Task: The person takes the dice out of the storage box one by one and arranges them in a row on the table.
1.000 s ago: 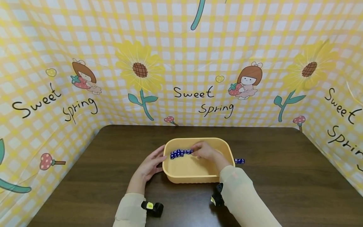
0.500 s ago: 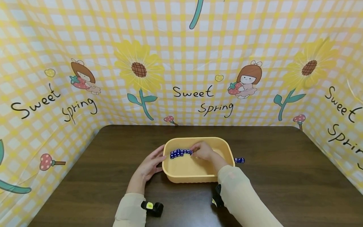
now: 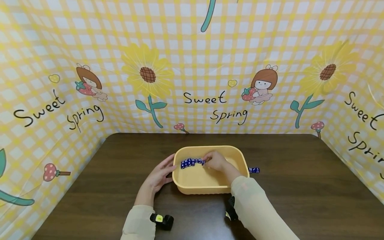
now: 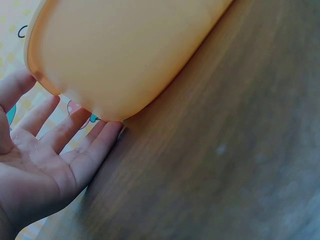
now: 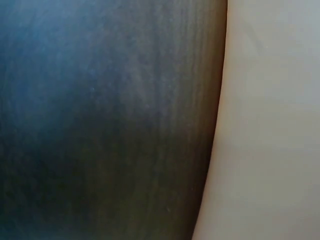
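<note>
A yellow plastic basin [image 3: 207, 180] stands on the table. Inside, by its far left wall, blue dice with white dots [image 3: 188, 163] form a slightly curved row. My right hand [image 3: 216, 161] reaches over the near right side and pinches a blue die [image 3: 203, 163] at the row's right end, partly hidden by its fingers. At the basin's left end my left hand [image 3: 159, 176] holds the wall, thumb over the rim and fingers against the outside. The left wrist view shows those fingertips [image 4: 112, 127] touching the wall. The right wrist view catches just the basin wall [image 5: 270, 125] and tabletop.
More blue dice [image 3: 254, 170] lie on the brown wooden table [image 3: 294, 186], close against the basin's right side. A yellow checked cloth [image 3: 204, 66] rises behind and along both sides. Both wrists wear black cameras [image 3: 165, 221].
My right fingers have shifted slightly, and the die at their tips now shows at the row's right end, a little nearer me. The left hand and the basin stay in place.
</note>
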{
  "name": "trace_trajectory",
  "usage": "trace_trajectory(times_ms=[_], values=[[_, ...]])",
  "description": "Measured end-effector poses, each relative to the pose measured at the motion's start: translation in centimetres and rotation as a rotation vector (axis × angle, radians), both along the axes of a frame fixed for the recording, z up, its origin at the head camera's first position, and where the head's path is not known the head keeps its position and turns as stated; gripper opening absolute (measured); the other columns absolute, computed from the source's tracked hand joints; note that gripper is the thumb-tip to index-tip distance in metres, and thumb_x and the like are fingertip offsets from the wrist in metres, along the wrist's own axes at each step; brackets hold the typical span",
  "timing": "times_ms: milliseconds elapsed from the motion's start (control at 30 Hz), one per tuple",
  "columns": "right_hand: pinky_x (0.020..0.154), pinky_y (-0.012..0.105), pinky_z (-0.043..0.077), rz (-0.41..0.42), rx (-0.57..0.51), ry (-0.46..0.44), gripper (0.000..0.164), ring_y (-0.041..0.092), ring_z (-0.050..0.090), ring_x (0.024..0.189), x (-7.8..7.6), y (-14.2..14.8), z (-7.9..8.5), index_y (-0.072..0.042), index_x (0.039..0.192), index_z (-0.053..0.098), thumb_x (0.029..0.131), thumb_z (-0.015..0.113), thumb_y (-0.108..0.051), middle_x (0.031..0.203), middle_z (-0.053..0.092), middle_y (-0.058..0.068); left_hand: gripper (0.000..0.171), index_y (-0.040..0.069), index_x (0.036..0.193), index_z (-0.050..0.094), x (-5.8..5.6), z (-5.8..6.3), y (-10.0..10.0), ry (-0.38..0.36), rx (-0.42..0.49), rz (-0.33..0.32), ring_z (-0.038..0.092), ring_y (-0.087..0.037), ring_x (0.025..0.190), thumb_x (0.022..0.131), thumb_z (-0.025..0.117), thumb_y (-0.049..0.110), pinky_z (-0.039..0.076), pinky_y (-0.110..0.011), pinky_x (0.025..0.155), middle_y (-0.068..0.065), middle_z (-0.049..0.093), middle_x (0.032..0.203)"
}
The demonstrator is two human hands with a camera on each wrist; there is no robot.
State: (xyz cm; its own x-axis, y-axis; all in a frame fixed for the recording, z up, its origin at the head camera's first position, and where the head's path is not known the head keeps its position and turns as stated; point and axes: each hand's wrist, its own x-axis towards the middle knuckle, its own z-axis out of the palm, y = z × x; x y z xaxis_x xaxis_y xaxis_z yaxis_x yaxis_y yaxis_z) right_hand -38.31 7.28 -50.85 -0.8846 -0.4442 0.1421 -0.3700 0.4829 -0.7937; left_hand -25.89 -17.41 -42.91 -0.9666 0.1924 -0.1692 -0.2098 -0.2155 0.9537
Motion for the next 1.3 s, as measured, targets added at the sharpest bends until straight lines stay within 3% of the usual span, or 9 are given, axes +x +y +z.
trace_trajectory(times_ms=[100,233,467,600,700,833,933,1100,1300], values=[[0.049,0.024,0.042,-0.046,0.037,-0.029,0.016,0.011,0.051,0.054,2.2,-0.5,2.6,-0.009,0.081,0.067,0.066,0.071,-0.010,0.073,0.060,0.000,0.052,0.018,0.132,0.036,0.1,0.1,0.0,-0.006,0.001,0.003,0.036,-0.028,0.115,0.084,0.053,0.006,0.039,-0.048,0.078,-0.012,0.033,0.133],[0.052,0.022,0.041,-0.094,0.076,-0.089,0.016,0.009,0.048,0.054,7.1,-1.3,9.0,0.003,0.083,0.064,0.068,0.067,0.001,0.071,0.058,0.001,0.052,0.019,0.132,0.036,0.1,0.1,0.1,-0.007,0.001,0.002,0.036,-0.028,0.115,0.084,0.053,0.006,0.039,-0.048,0.078,-0.011,0.033,0.134],[0.051,0.026,0.042,-0.079,0.069,-0.046,0.016,0.016,0.052,0.056,6.5,-1.2,8.5,0.000,0.083,0.065,0.068,0.067,-0.001,0.074,0.060,0.007,0.053,0.018,0.132,0.035,0.0,0.0,0.0,-0.003,0.006,-0.001,0.036,-0.028,0.115,0.084,0.053,0.007,0.039,-0.048,0.077,-0.011,0.033,0.134],[0.046,0.025,0.041,0.013,-0.011,0.000,0.013,0.012,0.052,0.051,1.6,-0.2,2.4,-0.011,0.082,0.067,0.069,0.070,-0.011,0.070,0.059,0.000,0.053,0.018,0.133,0.035,0.0,-0.1,0.0,-0.007,0.020,-0.009,0.035,-0.027,0.116,0.084,0.053,0.006,0.039,-0.048,0.077,-0.011,0.032,0.134],[0.044,0.026,0.041,0.046,-0.045,-0.048,0.014,0.013,0.052,0.049,-0.2,0.2,0.1,-0.013,0.080,0.067,0.068,0.072,-0.015,0.067,0.058,-0.001,0.054,0.019,0.133,0.034,0.0,-0.1,-0.1,-0.009,0.028,-0.015,0.034,-0.027,0.116,0.084,0.053,0.006,0.039,-0.048,0.078,-0.010,0.031,0.135],[0.051,0.029,0.044,-0.018,-0.013,-0.160,0.018,0.019,0.054,0.056,4.1,-0.6,6.1,-0.003,0.086,0.066,0.069,0.069,-0.006,0.073,0.059,0.006,0.054,0.019,0.133,0.034,0.0,0.0,-0.1,-0.007,0.022,-0.022,0.034,-0.027,0.116,0.084,0.053,0.007,0.039,-0.048,0.078,-0.010,0.031,0.135],[0.054,0.030,0.045,-0.047,0.007,-0.186,0.021,0.022,0.055,0.061,6.7,-1.1,9.6,0.005,0.091,0.062,0.070,0.064,0.000,0.077,0.059,0.011,0.054,0.018,0.133,0.033,0.0,0.0,-0.1,-0.003,0.015,-0.022,0.034,-0.027,0.116,0.084,0.053,0.007,0.039,-0.048,0.078,-0.011,0.030,0.135],[0.057,0.031,0.046,-0.020,0.007,-0.184,0.022,0.025,0.056,0.065,7.5,-1.3,11.1,0.009,0.092,0.059,0.072,0.061,0.003,0.077,0.060,0.011,0.054,0.017,0.133,0.033,0.0,0.0,0.0,-0.005,0.025,-0.017,0.035,-0.027,0.115,0.084,0.052,0.005,0.039,-0.048,0.078,-0.011,0.031,0.134],[0.056,0.026,0.044,0.013,-0.007,-0.153,0.016,0.013,0.051,0.059,7.2,-1.3,12.2,0.007,0.088,0.062,0.072,0.059,0.005,0.074,0.060,0.010,0.054,0.016,0.134,0.033,0.0,0.0,0.0,-0.001,0.033,-0.026,0.034,-0.027,0.116,0.084,0.051,0.005,0.039,-0.047,0.078,-0.011,0.031,0.134]])
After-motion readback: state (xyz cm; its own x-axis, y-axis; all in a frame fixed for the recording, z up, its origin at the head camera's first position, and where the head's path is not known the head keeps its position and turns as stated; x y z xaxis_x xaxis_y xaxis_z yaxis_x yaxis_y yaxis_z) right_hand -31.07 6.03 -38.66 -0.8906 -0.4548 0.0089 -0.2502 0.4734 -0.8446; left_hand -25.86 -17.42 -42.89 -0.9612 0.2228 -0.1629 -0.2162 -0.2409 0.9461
